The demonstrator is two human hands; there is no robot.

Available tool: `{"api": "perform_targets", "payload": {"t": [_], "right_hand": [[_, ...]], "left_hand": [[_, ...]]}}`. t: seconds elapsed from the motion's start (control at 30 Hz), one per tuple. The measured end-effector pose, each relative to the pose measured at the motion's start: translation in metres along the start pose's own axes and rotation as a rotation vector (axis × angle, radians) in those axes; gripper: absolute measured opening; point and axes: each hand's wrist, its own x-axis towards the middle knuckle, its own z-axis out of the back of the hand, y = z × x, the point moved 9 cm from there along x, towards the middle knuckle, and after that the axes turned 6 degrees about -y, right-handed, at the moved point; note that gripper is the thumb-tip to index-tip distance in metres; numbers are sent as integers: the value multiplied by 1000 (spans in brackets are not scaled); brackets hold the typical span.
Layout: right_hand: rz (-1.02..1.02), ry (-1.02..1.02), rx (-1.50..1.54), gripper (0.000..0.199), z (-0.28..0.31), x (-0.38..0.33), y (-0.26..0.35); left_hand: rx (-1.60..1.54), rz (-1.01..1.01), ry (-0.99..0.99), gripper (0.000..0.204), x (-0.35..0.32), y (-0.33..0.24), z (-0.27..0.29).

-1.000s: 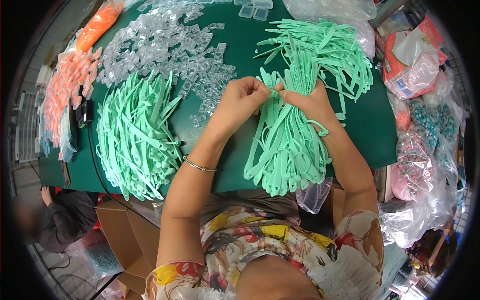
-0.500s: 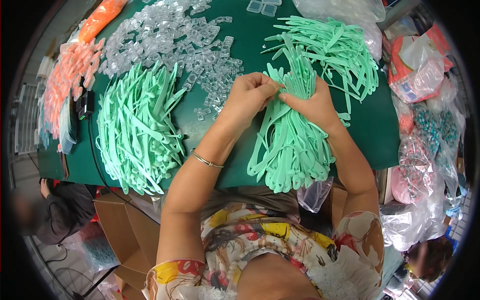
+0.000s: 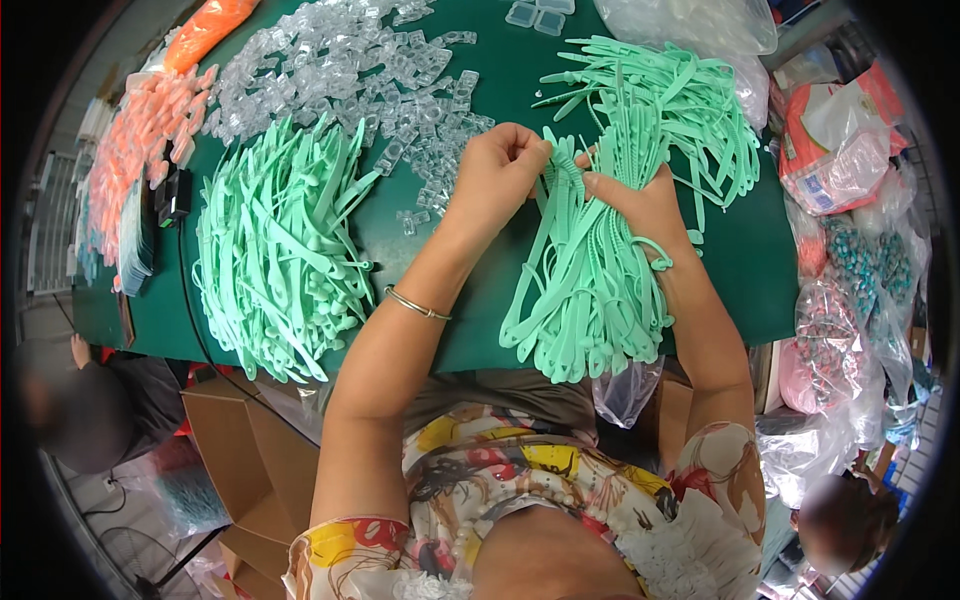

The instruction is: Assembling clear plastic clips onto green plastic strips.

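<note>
My right hand (image 3: 640, 200) clutches a thick bundle of mint-green plastic straps (image 3: 590, 290) that hangs over the front edge of the green table (image 3: 745, 270). My left hand (image 3: 497, 172) pinches the top end of one strap of that bundle. Right behind my left hand lies a spread of small clear plastic clips (image 3: 340, 70). A loose heap of green straps (image 3: 665, 95) sits beyond my right hand. Another pile of green straps (image 3: 275, 250) lies to my left.
Orange plastic pieces (image 3: 135, 140) lie at the far left, with a black device (image 3: 175, 195) next to them. Bags of coloured parts (image 3: 845, 270) stand to the right. A cardboard box (image 3: 240, 450) sits under the table. Other people are at the lower left and lower right.
Both hands have shifted slightly up the bundle. My left hand's fingers now pinch a strap end at the top. The piles on the table have not moved.
</note>
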Motion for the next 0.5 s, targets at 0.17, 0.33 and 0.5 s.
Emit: {"api": "perform_targets", "payload": {"t": [0.17, 0.33, 0.5], "right_hand": [[-26, 31, 75, 30, -1, 1, 1], [-34, 29, 170, 28, 1, 3, -1], [-45, 49, 185, 28, -1, 4, -2]], "left_hand": [[-12, -100, -36, 12, 10, -2, 12], [475, -337, -98, 16, 10, -38, 54], [892, -380, 56, 15, -5, -38, 47]]}}
